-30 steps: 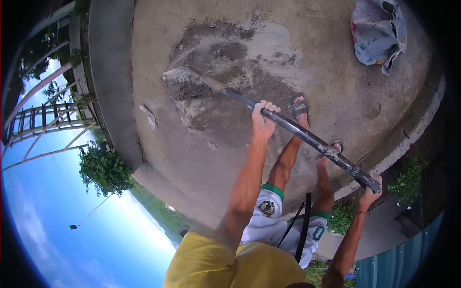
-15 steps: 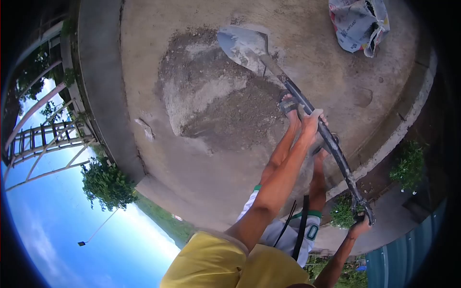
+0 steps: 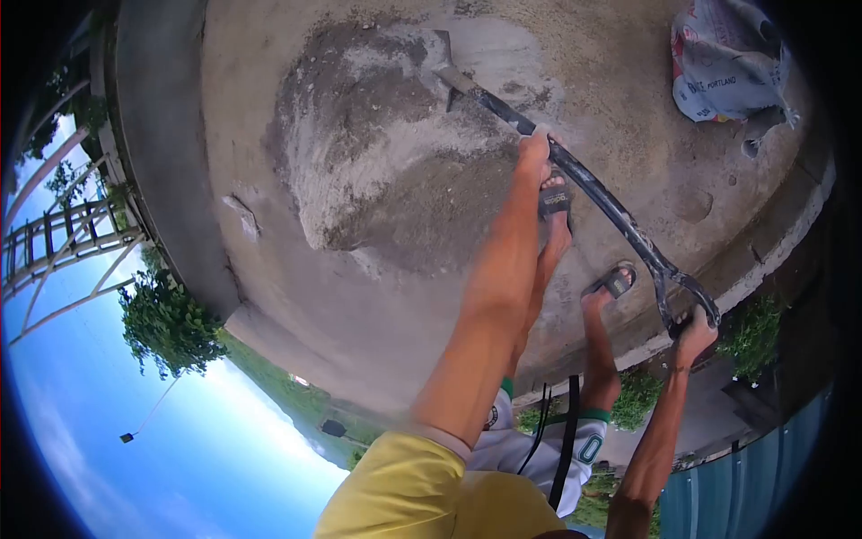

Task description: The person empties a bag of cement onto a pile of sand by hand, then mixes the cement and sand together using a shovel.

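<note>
A shovel [image 3: 593, 187] with a black, worn shaft lies diagonally across the view. My left hand [image 3: 536, 154] is wrapped round the lower shaft, near the blade. At the other end, my right hand [image 3: 695, 336] is closed on the shovel's forked grip. The blade is mostly hidden in the pile of grey powder and gravel [image 3: 395, 171]; only its rear edge by the socket shows.
An open cement bag [image 3: 723, 76] rests on the concrete floor at the upper right. My sandalled feet [image 3: 557, 202] are beside the pile. A raised concrete curb [image 3: 763, 242] with plants behind it runs along the right. A small pale scrap [image 3: 241, 216] lies left of the pile.
Both hands have moved forward, away from my body, with the shovel. Its blade, earlier visible on top of the pile, is now mostly sunk in the material.
</note>
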`<state>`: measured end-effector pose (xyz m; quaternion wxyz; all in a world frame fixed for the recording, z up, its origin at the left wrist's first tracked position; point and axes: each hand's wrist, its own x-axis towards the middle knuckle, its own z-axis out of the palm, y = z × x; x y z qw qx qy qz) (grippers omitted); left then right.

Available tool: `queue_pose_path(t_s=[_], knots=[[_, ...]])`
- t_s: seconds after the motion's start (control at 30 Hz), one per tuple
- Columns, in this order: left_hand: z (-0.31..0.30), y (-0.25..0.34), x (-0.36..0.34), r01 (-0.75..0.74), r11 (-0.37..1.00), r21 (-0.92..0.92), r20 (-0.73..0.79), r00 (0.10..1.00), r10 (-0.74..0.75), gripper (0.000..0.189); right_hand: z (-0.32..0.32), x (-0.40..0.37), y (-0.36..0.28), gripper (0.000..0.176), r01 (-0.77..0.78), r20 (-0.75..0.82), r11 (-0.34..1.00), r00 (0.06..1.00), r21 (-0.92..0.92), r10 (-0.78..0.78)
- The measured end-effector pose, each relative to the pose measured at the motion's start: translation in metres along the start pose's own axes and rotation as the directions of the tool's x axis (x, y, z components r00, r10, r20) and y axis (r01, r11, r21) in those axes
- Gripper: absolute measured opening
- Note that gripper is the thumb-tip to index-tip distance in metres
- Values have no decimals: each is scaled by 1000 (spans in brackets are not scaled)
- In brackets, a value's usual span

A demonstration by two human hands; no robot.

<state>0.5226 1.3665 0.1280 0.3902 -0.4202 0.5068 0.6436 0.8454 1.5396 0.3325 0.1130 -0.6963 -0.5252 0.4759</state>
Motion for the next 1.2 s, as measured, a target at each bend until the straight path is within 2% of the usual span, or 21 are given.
queue_pose_path(t_s=[0.03,0.1,0.13,0.17,0.2,0.27,0.37,0.47,0.57,0.63,0.7,0.77,0.83,0.9,0.97,1.0,1.03,1.1,1.13,1.17,1.2], knots=[[-21,14,1,-40,996,-77,11,999,41,12,9,14,23,7,222,34,964,975,-144,-219],[-20,33,-15,-100,976,-193,54,992,113,13,13,17,5,8,187,12,980,982,-68,-186],[-18,34,-48,-61,979,-194,40,997,70,13,7,10,-5,8,151,30,987,988,-50,-149],[-11,38,-83,-28,980,-197,22,999,33,13,0,14,-16,9,200,51,979,979,-22,-199],[-3,50,-105,-13,983,-184,33,999,19,14,-19,28,-13,8,85,169,994,981,61,-94],[-14,47,-144,-121,929,-350,14,991,134,13,-47,36,-8,9,112,258,993,959,27,-116],[-54,50,-196,-210,803,-557,38,960,278,17,-70,17,-4,8,437,424,894,831,-95,-361],[-97,61,-236,-174,717,-675,65,954,292,26,-46,-38,-52,8,606,554,794,644,52,-528],[-103,47,-257,-158,684,-712,125,930,345,27,-52,-59,-41,14,560,432,826,729,69,-531],[-86,15,-266,-153,716,-682,151,928,342,27,-86,-52,-11,19,417,410,908,824,29,-392],[-50,-27,-270,-129,821,-556,81,975,208,22,-141,-45,29,21,242,397,970,893,-22,-214],[-15,-76,-261,-36,919,-393,88,993,76,19,-206,-42,73,22,206,336,978,923,-22,-187],[28,-129,-250,8,967,-255,55,998,6,17,-258,-54,93,18,19,142,1000,990,-5,-18],[57,-184,-230,67,998,-11,112,992,-65,18,-293,-69,111,14,-2,-184,998,983,56,13],[81,-241,-204,94,995,12,162,982,-95,18,-308,-73,110,15,-111,-370,992,921,57,124],[92,-247,-209,130,990,62,162,977,-138,18,-319,-74,111,17,-170,-455,984,872,60,178],[98,-265,-199,160,981,112,163,971,-177,19,-303,-79,90,19,-148,-529,989,838,15,133],[98,-275,-184,229,956,185,193,945,-264,20,-300,-74,95,20,-66,-475,992,880,-110,6],[90,-279,-173,202,969,145,170,959,-225,20,-302,-71,98,21,-26,-443,984,895,-176,-56],[80,-272,-165,172,980,102,146,972,-186,21,-299,-60,104,20,-78,-427,995,903,-66,42],[61,-258,-155,203,969,143,120,968,-221,24,-312,-65,105,20,-85,-436,993,899,-83,40]])
